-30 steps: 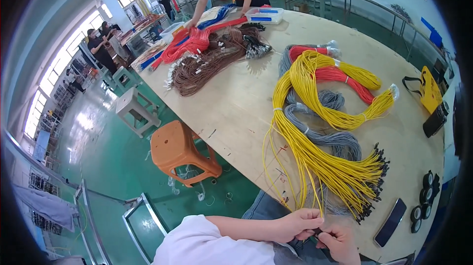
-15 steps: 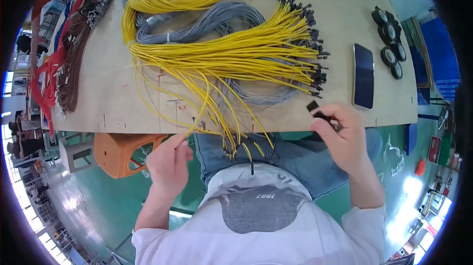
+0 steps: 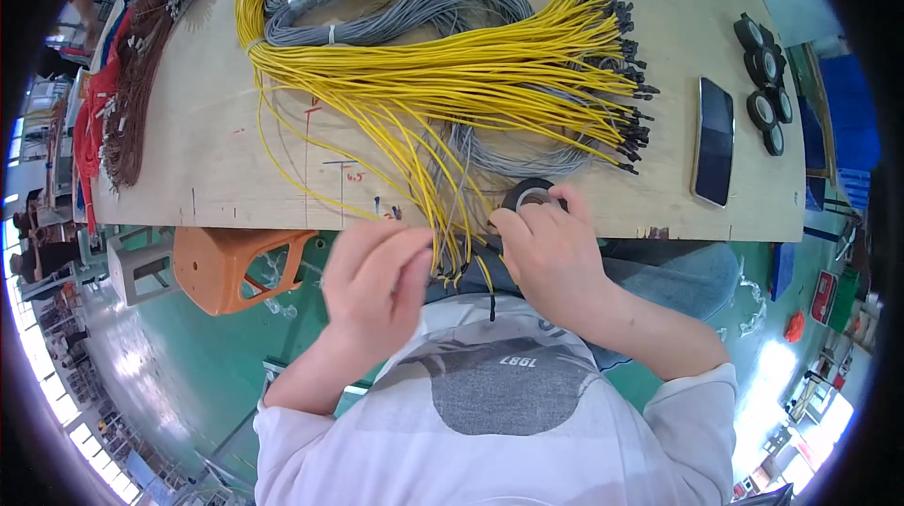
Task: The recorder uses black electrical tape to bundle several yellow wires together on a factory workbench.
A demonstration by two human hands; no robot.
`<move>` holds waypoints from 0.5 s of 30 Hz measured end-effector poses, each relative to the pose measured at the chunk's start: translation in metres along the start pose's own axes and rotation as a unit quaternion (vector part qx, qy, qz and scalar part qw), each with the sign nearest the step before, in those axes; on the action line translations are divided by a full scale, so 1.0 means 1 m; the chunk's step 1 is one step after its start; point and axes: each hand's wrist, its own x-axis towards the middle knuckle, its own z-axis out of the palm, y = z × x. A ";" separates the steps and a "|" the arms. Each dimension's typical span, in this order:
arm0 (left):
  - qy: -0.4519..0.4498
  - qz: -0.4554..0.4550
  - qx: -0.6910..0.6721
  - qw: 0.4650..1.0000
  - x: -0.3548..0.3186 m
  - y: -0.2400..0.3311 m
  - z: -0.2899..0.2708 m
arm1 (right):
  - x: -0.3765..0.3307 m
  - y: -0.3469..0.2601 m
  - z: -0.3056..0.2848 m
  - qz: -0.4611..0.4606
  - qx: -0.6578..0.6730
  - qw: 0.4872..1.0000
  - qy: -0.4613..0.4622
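A: Lighting, head view: bright, even, diffuse. Strongest glare on the green floor (image 3: 160, 355), lower left of the plywood table (image 3: 235, 129), and again at the lower right.

B: Shadows?

A: Soft and faint, just under the yellow wires (image 3: 443, 82).

B: Distortion?

A: The table's edge bows; a black fisheye rim surrounds everything. The left hand (image 3: 377, 280) is slightly motion-blurred; the table centre is sharp.

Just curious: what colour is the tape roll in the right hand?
Black; the tape roll shows in the head view.
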 end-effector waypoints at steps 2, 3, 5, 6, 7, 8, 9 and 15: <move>-0.048 -0.039 -0.094 0.994 0.006 0.006 0.012 | 0.009 0.003 -0.012 0.040 0.082 0.996 -0.025; -0.086 -0.081 -0.156 0.981 0.009 0.011 0.015 | 0.019 0.005 -0.026 0.071 0.142 0.987 -0.028; -0.173 -0.235 -0.233 0.928 0.014 0.023 0.019 | 0.028 0.006 -0.051 0.258 0.429 0.860 -0.098; -0.194 -0.246 -0.308 0.898 0.014 0.024 0.023 | 0.031 0.009 -0.056 0.298 0.524 0.792 -0.092; -0.207 -0.253 -0.386 0.862 0.012 0.027 0.028 | 0.036 0.005 -0.056 0.293 0.515 0.805 -0.034; -0.218 -0.260 -0.460 0.821 0.009 0.029 0.032 | 0.039 0.000 -0.051 0.308 0.526 0.792 -0.020; -0.236 -0.294 -0.543 0.750 0.007 0.033 0.035 | 0.039 -0.005 -0.046 0.325 0.536 0.779 -0.004; -0.177 -0.418 -0.661 0.597 0.015 0.031 0.020 | 0.034 -0.022 -0.025 0.227 0.527 0.817 0.059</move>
